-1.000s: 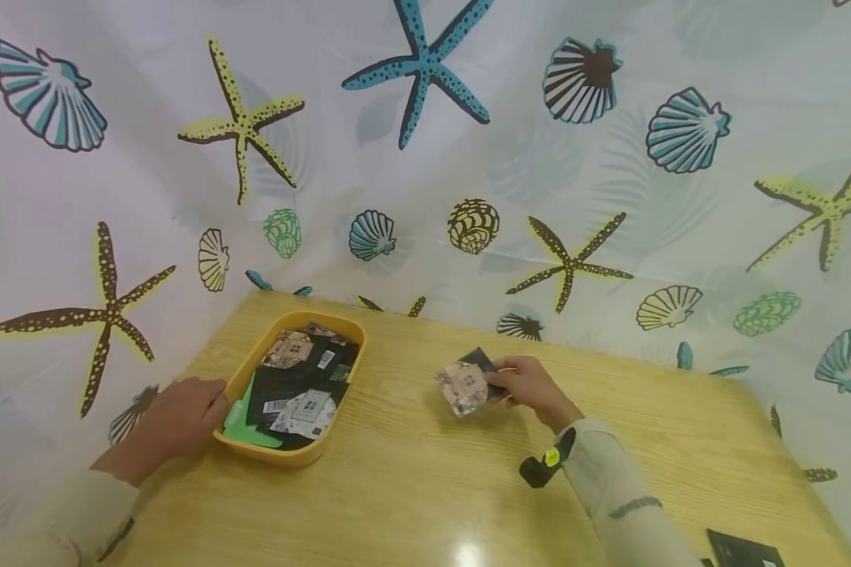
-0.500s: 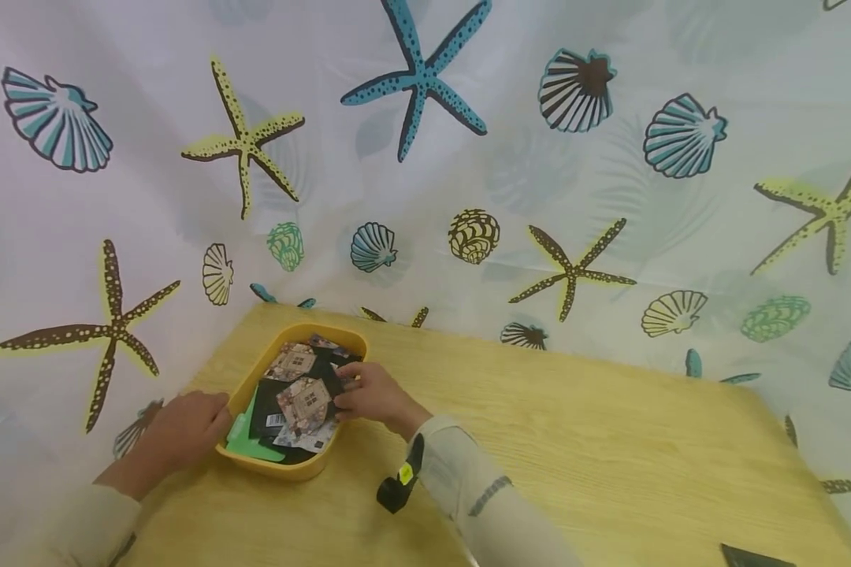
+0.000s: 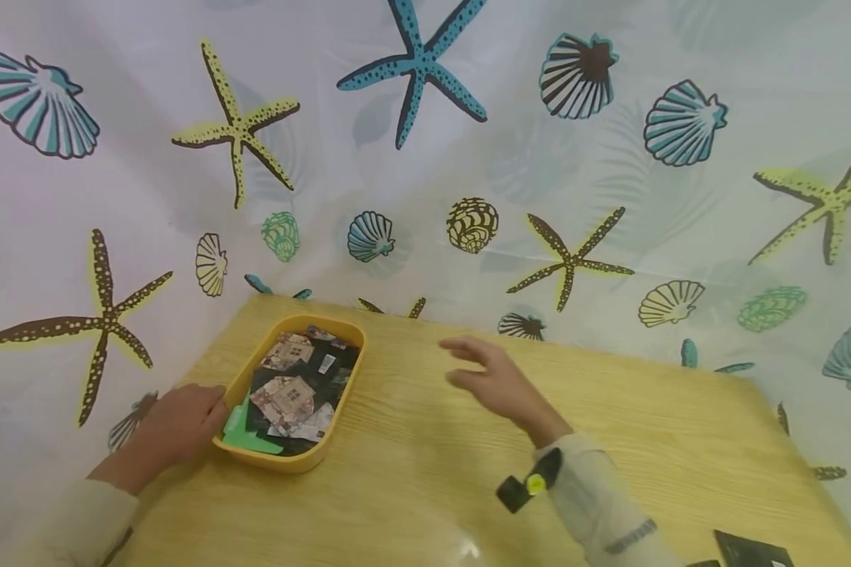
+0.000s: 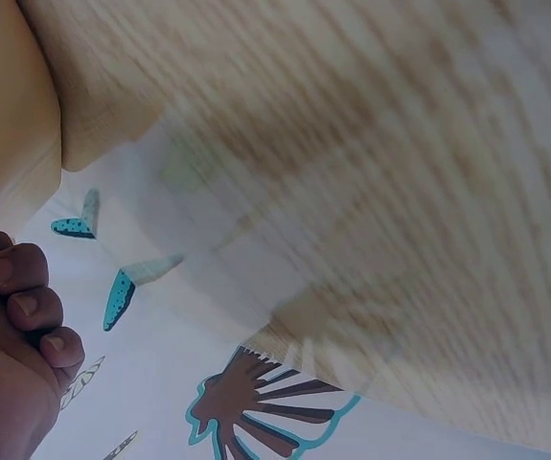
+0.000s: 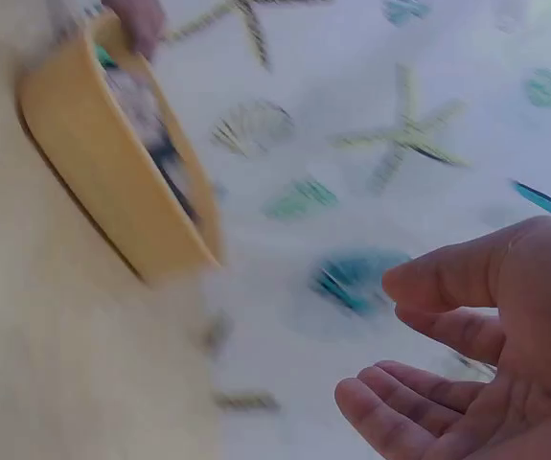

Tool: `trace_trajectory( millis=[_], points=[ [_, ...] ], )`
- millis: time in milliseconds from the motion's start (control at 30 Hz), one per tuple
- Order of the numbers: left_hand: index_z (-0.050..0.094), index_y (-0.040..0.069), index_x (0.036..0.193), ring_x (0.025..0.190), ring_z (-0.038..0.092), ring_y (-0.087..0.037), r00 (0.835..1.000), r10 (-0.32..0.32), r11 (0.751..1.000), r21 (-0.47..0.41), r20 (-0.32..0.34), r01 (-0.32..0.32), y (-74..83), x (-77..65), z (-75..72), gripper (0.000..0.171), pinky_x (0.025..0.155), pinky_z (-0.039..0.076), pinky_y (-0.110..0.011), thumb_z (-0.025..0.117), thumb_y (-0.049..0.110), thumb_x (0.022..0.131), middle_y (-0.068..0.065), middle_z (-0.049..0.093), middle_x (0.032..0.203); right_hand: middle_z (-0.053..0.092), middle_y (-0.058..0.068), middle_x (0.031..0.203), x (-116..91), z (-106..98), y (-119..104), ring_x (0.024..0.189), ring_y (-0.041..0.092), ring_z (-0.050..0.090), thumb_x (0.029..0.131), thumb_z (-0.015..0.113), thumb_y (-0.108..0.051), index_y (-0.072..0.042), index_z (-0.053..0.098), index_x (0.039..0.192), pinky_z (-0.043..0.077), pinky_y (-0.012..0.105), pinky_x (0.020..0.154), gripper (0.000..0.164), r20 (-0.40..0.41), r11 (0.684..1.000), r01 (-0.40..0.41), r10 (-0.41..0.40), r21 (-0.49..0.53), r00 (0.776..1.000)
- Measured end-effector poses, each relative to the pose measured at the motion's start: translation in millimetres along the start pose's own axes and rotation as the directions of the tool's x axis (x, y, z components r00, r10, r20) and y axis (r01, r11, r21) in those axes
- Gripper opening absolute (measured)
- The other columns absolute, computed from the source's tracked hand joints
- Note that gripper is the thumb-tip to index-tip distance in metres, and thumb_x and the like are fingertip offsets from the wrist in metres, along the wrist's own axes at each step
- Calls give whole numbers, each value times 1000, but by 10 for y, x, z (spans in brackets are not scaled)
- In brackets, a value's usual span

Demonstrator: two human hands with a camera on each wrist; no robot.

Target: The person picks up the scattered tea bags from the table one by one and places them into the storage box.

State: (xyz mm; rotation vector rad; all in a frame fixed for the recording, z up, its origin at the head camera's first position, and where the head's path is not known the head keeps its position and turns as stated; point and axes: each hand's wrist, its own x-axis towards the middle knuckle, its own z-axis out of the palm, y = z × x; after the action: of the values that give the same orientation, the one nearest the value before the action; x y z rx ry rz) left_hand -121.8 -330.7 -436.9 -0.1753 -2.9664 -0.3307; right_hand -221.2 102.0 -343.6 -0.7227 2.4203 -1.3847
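My left hand point(image 3: 180, 424) grips the left rim of a yellow plastic bin point(image 3: 312, 465), its curled fingers point(image 4: 28, 305) showing in the left wrist view. Flat square packets fill the bin, dark with barcodes or printed with flowers. One floral packet point(image 3: 284, 402) lies on top near the middle, another point(image 3: 288, 351) towards the back. A green plastic piece point(image 3: 251, 441) sticks out at the front left corner. My right hand point(image 3: 499, 382) hovers over the table to the right of the bin, fingers apart and holding nothing; the right wrist view shows its spread fingers point(image 5: 390, 422).
A wood-grain table point(image 3: 411, 472) lies under everything. A dark packet point(image 3: 752, 549) rests at its lower right edge. A white curtain point(image 3: 425, 181) with starfish and shells hangs behind and along the left side.
My right hand carried a floral packet and a dark one leftwards to the bin, let them go onto the pile, then moved back right with nothing in it. The left hand stays at the rim.
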Motion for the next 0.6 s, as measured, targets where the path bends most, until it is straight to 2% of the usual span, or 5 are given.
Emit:
trace_trajectory(
  millis=[133, 200, 367, 467, 600],
  points=[
    [41, 16, 68, 58, 34, -14, 1000, -22, 1000, 10, 20, 22, 10, 9, -7, 30, 58, 29, -30, 40, 15, 98, 1, 38, 60, 54, 21, 143, -574, -816, 86, 129, 38, 56, 97, 60, -12, -4, 53, 139, 51, 47, 101, 43, -146, 979, -2, -29, -204, 989],
    [41, 16, 68, 58, 34, -14, 999, -22, 1000, 1, 31, 22, 18, 6, -3, 30, 58, 29, -30, 40, 15, 98, 1, 38, 60, 59, 19, 138, -925, -1131, 170, 121, 21, 63, 99, 59, -16, -4, 55, 137, 55, 37, 95, 40, -174, 957, -52, 2, -286, 985],
    [41, 16, 68, 59, 33, -14, 1000, -11, 1000, 2, 28, 10, 29, 4, 13, 31, 58, 29, -30, 39, 15, 99, 2, 37, 60, 66, -11, 124, -1784, -1512, 505, 100, -18, 55, 101, 57, -28, -8, 56, 137, 52, 19, 77, 41, -213, 900, -259, 193, -350, 958],
    [41, 16, 68, 58, 33, -15, 1000, -10, 1000, 10, 26, 9, 7, -16, -5, 32, 58, 28, -29, 38, 15, 99, 2, 37, 60, 68, -2, 125, -2110, -1496, 752, 100, -6, 63, 101, 57, -30, -4, 55, 136, 55, 25, 75, 44, -222, 849, -377, 313, -371, 923],
    [41, 16, 68, 58, 34, -14, 999, -9, 1000, 4, 34, 8, 0, -32, -30, 32, 58, 29, -29, 38, 16, 100, 2, 38, 60, 65, 28, 123, -2424, -1429, 1145, 98, 30, 70, 97, 59, -42, 9, 55, 129, 57, 43, 75, 60, -217, 691, -559, 523, -458, 824]
  ],
)
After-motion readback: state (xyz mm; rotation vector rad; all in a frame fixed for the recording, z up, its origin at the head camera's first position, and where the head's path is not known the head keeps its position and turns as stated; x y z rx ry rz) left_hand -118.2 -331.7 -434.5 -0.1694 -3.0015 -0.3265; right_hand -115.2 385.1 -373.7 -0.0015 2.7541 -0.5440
